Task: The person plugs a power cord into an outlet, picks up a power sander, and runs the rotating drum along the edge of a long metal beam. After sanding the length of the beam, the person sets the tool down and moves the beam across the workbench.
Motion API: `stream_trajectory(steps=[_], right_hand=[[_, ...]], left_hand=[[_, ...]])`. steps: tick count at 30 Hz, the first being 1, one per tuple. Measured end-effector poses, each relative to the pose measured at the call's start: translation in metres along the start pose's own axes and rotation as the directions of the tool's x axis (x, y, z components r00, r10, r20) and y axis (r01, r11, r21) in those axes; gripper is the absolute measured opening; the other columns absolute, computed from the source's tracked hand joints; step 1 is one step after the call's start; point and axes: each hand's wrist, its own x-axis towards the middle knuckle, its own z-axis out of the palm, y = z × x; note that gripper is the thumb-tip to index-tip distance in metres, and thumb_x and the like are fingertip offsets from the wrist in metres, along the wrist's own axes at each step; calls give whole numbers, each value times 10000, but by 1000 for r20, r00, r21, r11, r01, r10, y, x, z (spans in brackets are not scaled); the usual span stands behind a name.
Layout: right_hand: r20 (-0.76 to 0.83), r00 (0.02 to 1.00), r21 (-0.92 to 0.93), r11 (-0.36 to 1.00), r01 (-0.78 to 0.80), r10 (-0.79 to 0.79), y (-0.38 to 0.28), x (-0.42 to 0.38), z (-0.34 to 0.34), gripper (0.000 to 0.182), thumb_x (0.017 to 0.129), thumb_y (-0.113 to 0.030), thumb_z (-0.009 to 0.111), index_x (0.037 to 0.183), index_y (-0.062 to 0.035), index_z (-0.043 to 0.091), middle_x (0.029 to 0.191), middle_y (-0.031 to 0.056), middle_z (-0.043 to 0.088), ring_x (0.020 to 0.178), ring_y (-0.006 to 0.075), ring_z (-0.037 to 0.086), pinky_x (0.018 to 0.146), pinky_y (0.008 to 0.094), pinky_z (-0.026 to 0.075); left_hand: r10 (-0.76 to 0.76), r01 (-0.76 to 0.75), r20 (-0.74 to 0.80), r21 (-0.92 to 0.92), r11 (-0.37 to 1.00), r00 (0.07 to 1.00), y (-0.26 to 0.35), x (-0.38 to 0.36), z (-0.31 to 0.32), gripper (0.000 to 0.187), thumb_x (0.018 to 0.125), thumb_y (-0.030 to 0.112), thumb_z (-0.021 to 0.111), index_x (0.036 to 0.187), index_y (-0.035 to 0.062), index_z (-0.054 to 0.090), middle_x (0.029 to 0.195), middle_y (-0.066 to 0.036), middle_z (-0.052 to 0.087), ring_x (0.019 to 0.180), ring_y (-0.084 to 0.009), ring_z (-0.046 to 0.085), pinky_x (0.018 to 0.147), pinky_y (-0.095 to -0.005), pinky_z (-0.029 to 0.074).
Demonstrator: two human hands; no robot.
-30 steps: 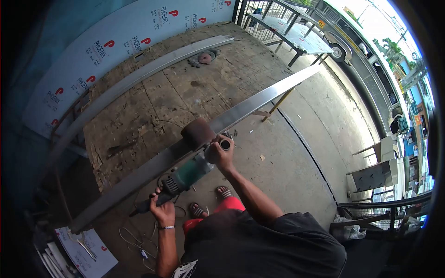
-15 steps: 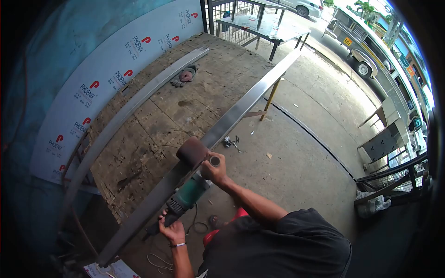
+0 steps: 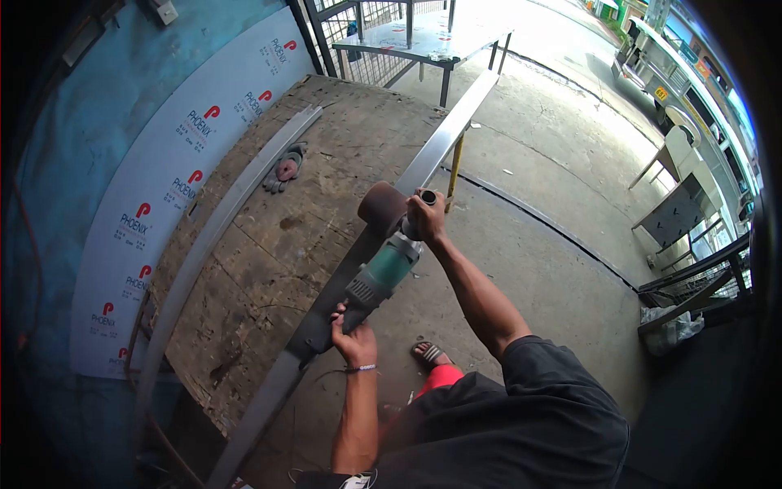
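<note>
A green and grey handheld drum sander (image 3: 388,267) lies along a long metal bar (image 3: 448,134), its brown cylindrical drum (image 3: 380,210) over the bar's upper face. My right hand (image 3: 426,218) is closed around the front tube handle beside the drum. Farther back, my left hand (image 3: 355,342), with a bracelet at the wrist, grips the black rear handle from below. Part of that handle is hidden by the fingers.
A worn wooden table (image 3: 269,269) carries a second long metal bar (image 3: 220,212) and a grey glove (image 3: 285,169). Printed Phoenix sheeting (image 3: 171,196) leans on the blue wall. A metal table (image 3: 399,39) stands beyond, and a trailer (image 3: 660,81) is parked outside.
Both hands have pushed the drum sander farther along the bar, away from me. The camera view has shifted, and a sandalled foot shows more fully.
</note>
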Motion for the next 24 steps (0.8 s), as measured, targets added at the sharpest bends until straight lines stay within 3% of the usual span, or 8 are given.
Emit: stream_trajectory(steps=[3, 4, 6, 7, 11, 14, 18, 24], right_hand=[[2, 999, -3, 999, 51, -51, 12, -12, 7, 248, 769, -82, 608, 560, -35, 484, 498, -20, 453, 431, 57, 438, 394, 240, 329], [12, 992, -52, 991, 125, -124, 14, -23, 15, 281, 787, -66, 607, 567, -76, 433, 500, -32, 416, 410, 54, 382, 379, 235, 287], [65, 986, -156, 975, 160, -152, 16, -52, 31, 267, 775, -70, 600, 570, -58, 429, 508, -35, 405, 442, 51, 382, 406, 243, 292], [84, 984, -183, 968, 170, -157, 15, -69, 42, 264, 766, -77, 600, 570, -53, 425, 511, -32, 402, 457, 49, 383, 419, 248, 298], [103, 981, -234, 954, 186, -166, 25, -160, 95, 248, 741, -109, 604, 584, -30, 430, 523, -14, 400, 497, 60, 395, 448, 272, 313], [121, 985, -209, 967, 148, -124, 42, -255, 146, 240, 743, -124, 615, 614, -27, 438, 557, -10, 400, 529, 74, 385, 477, 282, 324], [237, 971, -118, 993, 3, 26, 51, -342, 194, 242, 757, -137, 629, 647, -19, 448, 612, 16, 461, 590, 87, 428, 533, 267, 358], [300, 951, -119, 992, -38, 72, 56, -397, 221, 231, 757, -116, 615, 640, -27, 438, 599, 4, 447, 582, 73, 420, 524, 265, 354]], left_hand=[[31, -31, -2, 23, 999, 1000, 16, -5, -5, 90, 852, 127, 541, 924, 160, 583, 1061, 26, 597, 1039, -162, 562, 807, -305, 477], [21, -21, 4, 24, 999, 1000, 25, -11, -11, 90, 852, 127, 541, 924, 160, 583, 1061, 26, 597, 1039, -162, 562, 807, -305, 477], [38, -41, -83, -33, 999, 996, 48, -30, -26, 97, 851, 128, 535, 914, 166, 598, 1046, 20, 613, 1029, -161, 572, 811, -312, 482], [59, -59, -13, 13, 998, 998, 61, -44, -34, 106, 844, 129, 535, 907, 171, 609, 1038, 15, 626, 1021, -164, 580, 841, -331, 480], [128, -128, -47, 2, 992, 991, 135, -97, -90, 107, 801, 102, 544, 893, 152, 570, 1008, 14, 572, 1053, -185, 532, 965, -397, 414], [204, -202, -126, 34, 979, 971, 213, -161, -129, 113, 775, 105, 562, 880, 145, 568, 983, 7, 565, 1027, -180, 529, 982, -380, 389], [290, -283, -94, 84, 956, 952, 292, -219, -168, 111, 768, 103, 567, 870, 145, 582, 966, -1, 570, 1021, -178, 532, 987, -362, 382], [327, -321, -81, 85, 943, 941, 348, -252, -191, 100, 767, 106, 570, 858, 143, 591, 961, -10, 570, 1028, -179, 532, 999, -361, 377]])
